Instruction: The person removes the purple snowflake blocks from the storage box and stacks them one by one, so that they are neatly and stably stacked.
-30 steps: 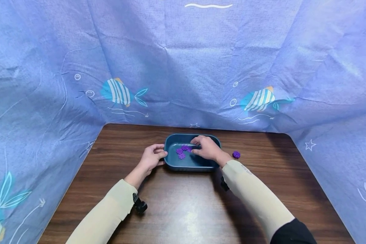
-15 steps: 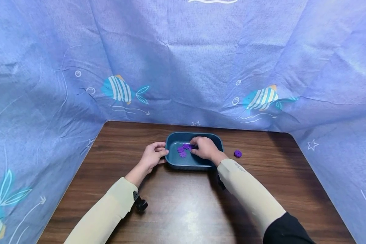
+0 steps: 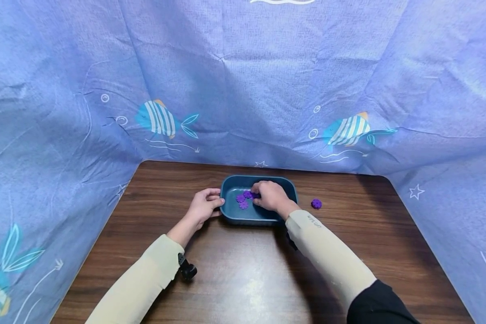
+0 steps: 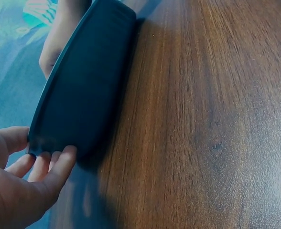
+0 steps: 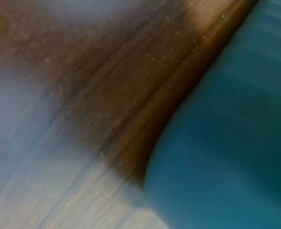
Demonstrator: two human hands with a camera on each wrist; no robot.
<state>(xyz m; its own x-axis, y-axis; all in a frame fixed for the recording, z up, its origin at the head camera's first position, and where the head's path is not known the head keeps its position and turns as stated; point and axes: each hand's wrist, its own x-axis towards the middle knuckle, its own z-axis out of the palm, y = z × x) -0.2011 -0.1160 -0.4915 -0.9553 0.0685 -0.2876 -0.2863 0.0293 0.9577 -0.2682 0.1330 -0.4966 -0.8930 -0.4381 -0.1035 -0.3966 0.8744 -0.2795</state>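
A dark teal rectangular bin [image 3: 251, 222] rests on the table. At its left end, my left hand [image 3: 202, 208] holds the wall, thumb at the rim and fingers against the outside; the left wrist view shows these fingers [image 4: 59, 167] on the bin's end. My right hand [image 3: 270, 196] reaches down inside the bin. Its thumb and fingers pinch a purple flower-shaped piece [image 3: 256, 195], mostly covered by the hand. Several similar purple pieces [image 3: 243, 205] lie on the bin floor to the left. In the right wrist view only the bin's outer wall [image 5: 236, 143] shows, not the hand.
Another purple flower-shaped piece [image 3: 316, 204] sits on the brown wooden table [image 3: 356, 234], right of the bin. A blue fish-print curtain [image 3: 243, 90] hangs behind the table and along both sides.
My right hand has lowered slightly into the bin, and its thumb and fingers have closed around a purple piece. My left hand keeps its hold on the bin. The head view has shifted a little.
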